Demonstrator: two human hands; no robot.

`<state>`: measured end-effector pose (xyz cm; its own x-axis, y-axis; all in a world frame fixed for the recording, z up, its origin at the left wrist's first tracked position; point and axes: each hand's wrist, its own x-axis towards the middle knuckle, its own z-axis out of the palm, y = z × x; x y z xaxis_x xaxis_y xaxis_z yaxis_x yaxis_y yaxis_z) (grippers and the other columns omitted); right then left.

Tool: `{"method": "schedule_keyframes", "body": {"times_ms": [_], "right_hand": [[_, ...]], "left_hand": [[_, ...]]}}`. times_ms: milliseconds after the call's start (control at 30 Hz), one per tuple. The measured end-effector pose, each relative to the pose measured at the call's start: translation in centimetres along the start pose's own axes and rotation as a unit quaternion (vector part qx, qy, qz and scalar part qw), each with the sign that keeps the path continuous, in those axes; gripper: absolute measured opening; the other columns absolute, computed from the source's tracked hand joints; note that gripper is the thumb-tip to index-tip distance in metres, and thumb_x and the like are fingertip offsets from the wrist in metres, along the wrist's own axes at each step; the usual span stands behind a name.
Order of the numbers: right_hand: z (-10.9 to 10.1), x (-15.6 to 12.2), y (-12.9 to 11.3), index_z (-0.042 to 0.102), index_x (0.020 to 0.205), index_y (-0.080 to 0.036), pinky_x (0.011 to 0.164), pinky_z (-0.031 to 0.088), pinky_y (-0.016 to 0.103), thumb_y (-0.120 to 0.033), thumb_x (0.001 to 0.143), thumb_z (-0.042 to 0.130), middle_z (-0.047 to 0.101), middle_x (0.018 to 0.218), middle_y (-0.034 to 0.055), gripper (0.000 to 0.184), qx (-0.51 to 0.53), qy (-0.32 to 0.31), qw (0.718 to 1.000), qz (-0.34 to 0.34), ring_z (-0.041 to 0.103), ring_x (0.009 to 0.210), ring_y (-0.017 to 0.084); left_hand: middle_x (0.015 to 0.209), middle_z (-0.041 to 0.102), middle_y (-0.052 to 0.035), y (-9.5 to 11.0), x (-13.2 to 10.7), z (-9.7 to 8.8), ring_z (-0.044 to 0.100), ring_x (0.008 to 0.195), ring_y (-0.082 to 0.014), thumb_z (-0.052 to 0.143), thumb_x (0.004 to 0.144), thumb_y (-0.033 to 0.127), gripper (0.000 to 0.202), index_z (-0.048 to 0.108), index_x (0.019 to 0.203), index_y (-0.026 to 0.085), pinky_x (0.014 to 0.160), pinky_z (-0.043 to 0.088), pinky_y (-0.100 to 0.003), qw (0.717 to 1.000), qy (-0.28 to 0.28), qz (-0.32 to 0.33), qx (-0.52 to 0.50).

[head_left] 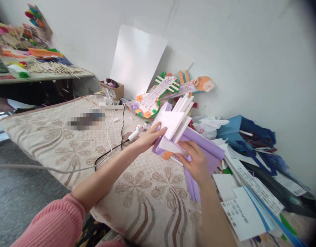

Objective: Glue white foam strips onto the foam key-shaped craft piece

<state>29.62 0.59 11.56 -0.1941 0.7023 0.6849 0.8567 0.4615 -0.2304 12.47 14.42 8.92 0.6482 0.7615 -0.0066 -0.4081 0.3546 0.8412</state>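
Between my two hands is a white foam-board craft piece (170,120) with several white sticks (184,103) standing out of its far end and purple paper on its sides. My left hand (151,135) grips its left side, fingertips on the white face. At the lower right edge, my right hand (195,159) pinches a white strip (173,146) of the piece between thumb and fingers. Purple paper (208,149) lies behind and beneath the right hand. A white glue gun (135,133) rests on the patterned tablecloth (137,185), left of the piece.
Two decorated paper lutes, one a flowered lute (150,103), lean near the wall by a white board (137,58). A small cardboard box (117,90), cables and a power strip (113,105) are at the back. Bags and printed card (241,212) crowd the right.
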Motion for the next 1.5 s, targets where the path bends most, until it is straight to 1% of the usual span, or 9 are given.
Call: {"method": "schedule_keyframes", "body": {"times_ms": [100,233,367,600,800,1033,1200,1300,1500], "right_hand": [[-0.2,-0.1,0.4,0.064,0.128,-0.028,0.088,0.059,0.043,-0.031,0.093,0.065,0.069,0.108,0.0091,0.035,0.016,-0.020,1.000,-0.009,0.067,0.102,0.025],[-0.3,-0.2,0.2,0.065,0.125,-0.027,0.088,0.060,0.043,-0.034,0.093,0.065,0.071,0.108,0.0091,0.033,0.018,-0.036,0.999,-0.003,0.069,0.100,0.026],[-0.2,-0.2,-0.4,0.065,0.122,-0.025,0.085,0.060,0.042,-0.035,0.093,0.066,0.071,0.106,0.0095,0.031,0.001,-0.029,1.000,-0.005,0.069,0.098,0.026],[0.5,-0.1,-0.7,0.064,0.123,-0.023,0.084,0.060,0.041,-0.027,0.094,0.063,0.071,0.104,0.0098,0.029,-0.029,-0.003,0.999,-0.020,0.070,0.097,0.025],[1.4,-0.5,-0.6,0.063,0.118,-0.025,0.079,0.060,0.040,-0.031,0.093,0.064,0.073,0.100,0.0087,0.026,-0.056,0.023,0.998,0.004,0.071,0.093,0.025],[1.4,-0.8,-0.6,0.053,0.124,-0.023,0.077,0.061,0.038,-0.034,0.088,0.069,0.073,0.107,0.0087,0.041,-0.011,0.003,0.999,0.039,0.073,0.092,0.025],[0.6,-0.7,-1.0,0.056,0.117,-0.025,0.084,0.059,0.038,-0.029,0.090,0.068,0.074,0.106,0.0064,0.030,0.015,-0.088,0.996,0.015,0.073,0.098,0.024],[-0.1,-0.4,-1.5,0.056,0.118,-0.025,0.088,0.057,0.038,-0.028,0.089,0.069,0.073,0.115,0.0063,0.032,0.046,-0.160,0.985,0.043,0.072,0.104,0.024],[0.7,0.1,-1.3,0.060,0.108,-0.024,0.085,0.054,0.034,-0.022,0.082,0.072,0.072,0.112,0.0032,0.029,0.088,-0.348,0.924,0.132,0.070,0.101,0.022]], "left_hand": [[0.137,0.063,-0.0075,0.1,-0.2,0.0,0.065,0.103,-0.0218,0.078,0.080,0.045,0.084,0.038,0.152,0.030,0.078,0.047,-0.026,0.999,0.004,-0.009,0.046],[0.132,0.065,-0.0082,0.2,-0.6,0.0,0.066,0.095,-0.0209,0.076,0.082,0.047,0.087,0.033,0.156,0.029,0.074,0.047,-0.026,0.998,-0.008,0.000,0.062],[0.134,0.064,-0.0089,0.2,-0.9,-0.1,0.066,0.103,-0.0223,0.076,0.083,0.044,0.088,0.029,0.157,0.028,0.082,0.049,-0.028,0.999,-0.007,-0.011,0.047],[0.144,0.058,-0.0056,0.3,-1.1,-0.2,0.062,0.119,-0.0247,0.075,0.084,0.041,0.076,0.041,0.151,0.032,0.090,0.049,-0.027,0.999,-0.005,-0.006,0.035],[0.140,0.062,-0.0046,0.2,-1.0,-0.4,0.063,0.114,-0.0227,0.074,0.084,0.041,0.076,0.040,0.152,0.034,0.085,0.050,-0.026,0.999,-0.012,-0.014,0.033],[0.136,0.063,-0.0053,0.4,-1.6,-0.4,0.064,0.102,-0.0188,0.075,0.083,0.042,0.083,0.034,0.155,0.032,0.074,0.048,-0.022,0.998,0.010,-0.033,0.043],[0.130,0.066,-0.0060,0.5,-1.4,-0.5,0.065,0.094,-0.0168,0.077,0.082,0.041,0.083,0.036,0.154,0.030,0.071,0.047,-0.021,1.000,0.005,-0.023,0.015],[0.130,0.066,-0.0049,0.4,-1.1,-0.7,0.065,0.096,-0.0164,0.078,0.081,0.041,0.079,0.042,0.150,0.031,0.072,0.047,-0.021,1.000,0.007,-0.017,-0.008],[0.130,0.066,-0.0064,0.5,-1.2,-0.6,0.064,0.095,-0.0163,0.073,0.086,0.038,0.078,0.036,0.154,0.030,0.069,0.045,-0.020,1.000,-0.004,-0.025,0.003]]}}
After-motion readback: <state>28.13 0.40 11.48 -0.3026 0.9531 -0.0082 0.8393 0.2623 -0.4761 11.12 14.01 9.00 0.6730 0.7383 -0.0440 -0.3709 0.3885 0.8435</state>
